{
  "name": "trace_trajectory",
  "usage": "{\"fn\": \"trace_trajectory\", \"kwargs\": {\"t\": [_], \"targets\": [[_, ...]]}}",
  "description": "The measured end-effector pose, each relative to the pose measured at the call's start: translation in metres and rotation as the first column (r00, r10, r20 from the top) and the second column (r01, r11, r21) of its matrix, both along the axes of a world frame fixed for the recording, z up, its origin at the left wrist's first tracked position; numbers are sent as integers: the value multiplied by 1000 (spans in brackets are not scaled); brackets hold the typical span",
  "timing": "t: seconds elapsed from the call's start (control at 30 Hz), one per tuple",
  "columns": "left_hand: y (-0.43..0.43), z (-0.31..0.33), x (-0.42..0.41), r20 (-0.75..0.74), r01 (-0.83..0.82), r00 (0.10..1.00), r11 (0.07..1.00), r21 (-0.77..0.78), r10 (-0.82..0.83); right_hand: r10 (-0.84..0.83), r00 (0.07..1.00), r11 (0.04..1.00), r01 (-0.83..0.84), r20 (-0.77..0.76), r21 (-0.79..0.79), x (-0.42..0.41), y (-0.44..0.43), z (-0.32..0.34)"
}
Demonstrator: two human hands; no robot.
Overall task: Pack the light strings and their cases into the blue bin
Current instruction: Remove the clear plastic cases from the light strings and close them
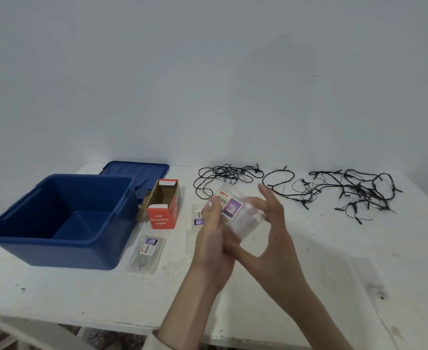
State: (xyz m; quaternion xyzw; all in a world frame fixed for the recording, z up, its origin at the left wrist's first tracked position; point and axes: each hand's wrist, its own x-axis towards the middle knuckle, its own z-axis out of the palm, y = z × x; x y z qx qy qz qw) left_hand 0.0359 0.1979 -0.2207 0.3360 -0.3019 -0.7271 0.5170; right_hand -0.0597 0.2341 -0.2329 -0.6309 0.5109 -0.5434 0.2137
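Over the middle of the white table [334, 261], both hands hold a clear plastic case [235, 210] with a purple "DIY" label. My left hand [214, 236] pinches its left edge, and my right hand [271, 223] curls round its right side. The open blue bin [56, 248] stands at the left with nothing inside. Behind it lies the bin's blue lid [137, 170]. Two tangles of black light string lie along the far edge, one light string [225, 176] in the middle and a bigger light string [354, 190] at the right.
An open red "LED Decorative Lights" box [163, 205] sits right of the bin. A clear case [146, 253] lies in front of it, another case [197, 218] partly behind my left hand. The table's front edge runs below my wrists.
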Motion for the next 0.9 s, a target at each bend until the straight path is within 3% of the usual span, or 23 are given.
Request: {"fn": "trace_trajectory", "kwargs": {"t": [0.1,0.2,0.27,0.3,0.37,0.43,0.6,0.7,0.8,0.9], "targets": [[-2,-5,2,48,19,999,996,-88,-15,-8,998,999,6,-56,-49,-9,-6,0],[-8,-12,15,354,-61,918,945,-322,179,114,993,992,-115,23,44,-28,-14,-3],[-11,-13,29,615,145,754,854,-499,231,202,977,970,-209,69,126,-37,-18,-6],[-12,-12,35,736,310,642,805,-505,215,243,966,954,-254,90,157,-41,-20,-9],[-15,-13,47,890,549,410,725,-416,200,320,940,916,-338,115,216,-43,-24,-12],[-14,-14,53,943,610,261,721,-328,208,396,913,866,-407,98,289,-43,-28,-16],[-9,-38,71,979,477,65,856,-201,194,554,828,747,-447,-89,493,-32,-46,-38],[-9,-58,91,981,295,-44,941,-167,188,512,802,816,-340,-310,468,-11,-63,-54],[-11,-73,104,959,157,-174,968,-198,224,465,641,870,-203,-610,450,14,-77,-76],[-13,-81,107,941,89,-238,970,-227,242,465,526,873,-139,-712,468,30,-80,-94]]}}
